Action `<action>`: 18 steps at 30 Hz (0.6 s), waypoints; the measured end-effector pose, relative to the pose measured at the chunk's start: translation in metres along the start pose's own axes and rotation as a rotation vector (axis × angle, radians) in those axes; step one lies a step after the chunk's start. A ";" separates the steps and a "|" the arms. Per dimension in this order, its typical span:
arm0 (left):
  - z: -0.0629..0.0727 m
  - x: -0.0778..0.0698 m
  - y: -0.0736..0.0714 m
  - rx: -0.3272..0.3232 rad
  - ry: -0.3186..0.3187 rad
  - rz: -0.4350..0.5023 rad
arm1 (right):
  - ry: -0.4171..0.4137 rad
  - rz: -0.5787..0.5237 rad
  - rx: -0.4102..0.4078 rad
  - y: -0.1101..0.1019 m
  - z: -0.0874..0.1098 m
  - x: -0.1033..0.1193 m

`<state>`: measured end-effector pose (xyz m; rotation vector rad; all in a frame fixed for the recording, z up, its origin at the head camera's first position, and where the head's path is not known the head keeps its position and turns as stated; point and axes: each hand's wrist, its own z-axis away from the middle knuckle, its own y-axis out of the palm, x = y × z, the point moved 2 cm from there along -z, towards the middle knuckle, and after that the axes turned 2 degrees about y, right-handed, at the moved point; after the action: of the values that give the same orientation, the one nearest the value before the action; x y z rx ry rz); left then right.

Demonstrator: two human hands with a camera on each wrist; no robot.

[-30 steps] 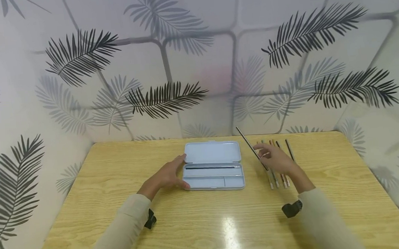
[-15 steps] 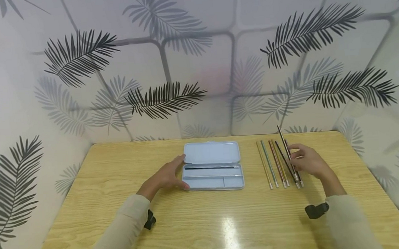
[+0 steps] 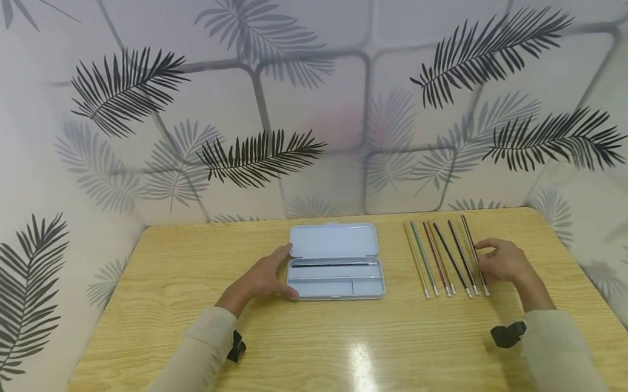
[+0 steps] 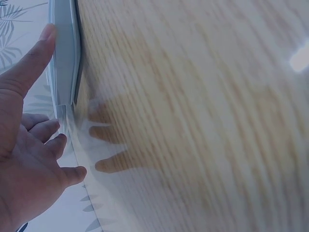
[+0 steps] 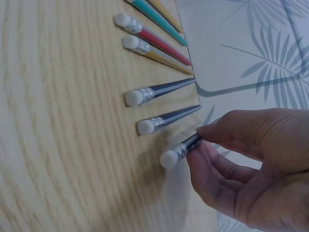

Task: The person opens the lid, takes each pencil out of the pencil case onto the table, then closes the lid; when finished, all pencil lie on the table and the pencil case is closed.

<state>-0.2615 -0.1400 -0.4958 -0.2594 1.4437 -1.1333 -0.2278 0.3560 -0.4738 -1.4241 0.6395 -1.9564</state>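
In the head view, my right hand point(image 3: 501, 260) is beside the rightmost dark pencil point(image 3: 467, 234). The right wrist view shows thumb and fingertips pinching this pencil point(image 5: 181, 151) behind its white eraser. To its left several pencils lie in a fanned row, including a teal one point(image 3: 424, 258), a red one point(image 5: 164, 46) and a yellow one point(image 5: 166, 60). My left hand point(image 3: 262, 277) spreads along the left end of a pale blue pencil case point(image 3: 320, 288), thumb touching its front corner. The case lies with its lid point(image 3: 333, 240) back, and one dark pencil point(image 3: 330, 265) rests in its rear compartment.
Both things lie on a wood-grain table point(image 3: 303, 354), its far edge meeting a leaf-patterned wall point(image 3: 307, 99). Low dividers split the case into a long rear compartment and two front ones. A dark wrist camera point(image 3: 508, 334) sits at the right cuff.
My right hand has carried a pencil rightward from beside the case, set it down in the row, then moved further right to another dark pencil at the row's end. The left hand stays put.
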 end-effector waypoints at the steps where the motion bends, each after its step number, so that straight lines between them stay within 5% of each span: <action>1: 0.000 0.000 0.000 0.000 0.001 0.001 | 0.004 0.015 -0.004 0.001 -0.001 -0.001; 18: -0.001 0.001 -0.001 0.007 -0.007 0.004 | 0.019 0.175 -0.051 0.006 -0.007 -0.005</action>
<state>-0.2627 -0.1403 -0.4959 -0.2553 1.4332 -1.1331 -0.2324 0.3556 -0.4833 -1.3342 0.8001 -1.8302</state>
